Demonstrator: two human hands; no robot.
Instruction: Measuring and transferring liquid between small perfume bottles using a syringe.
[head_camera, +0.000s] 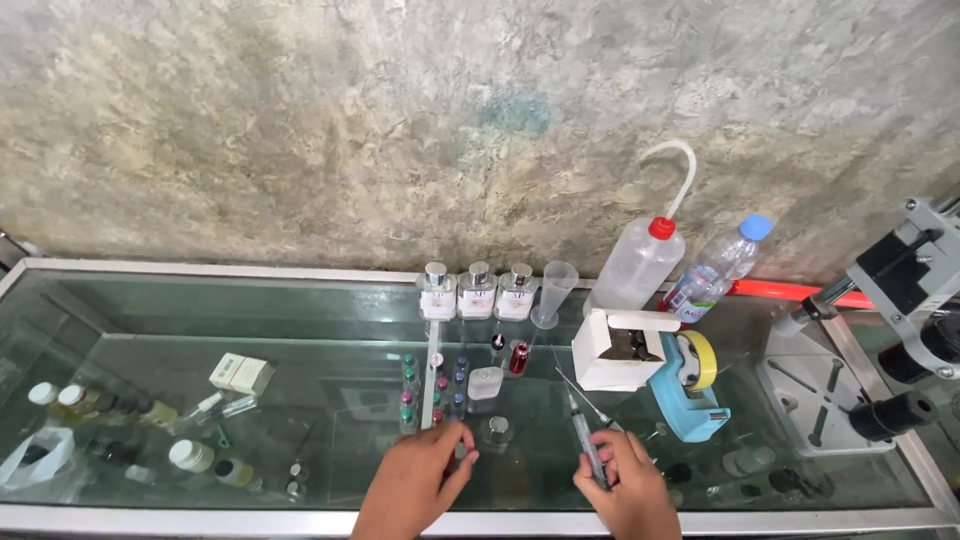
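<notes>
Right hand (628, 488): we grip a syringe (588, 442), needle pointing away from us.
Left hand (418, 480): our fingers pinch a small vial (462, 448).
Round cap (497, 427): between our hands, just beyond.

head camera looking steeply down, near glass counter (250, 310), facing rough wall (400, 110)

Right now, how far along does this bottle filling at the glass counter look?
Looks done: three capped square clear bottles stand in a row by the wall. In hand: the right hand holds a slim clear syringe; the left hand has its fingers at a small item I cannot make out. Left: a small uncapped square clear bottle stands beyond the hands.
</notes>
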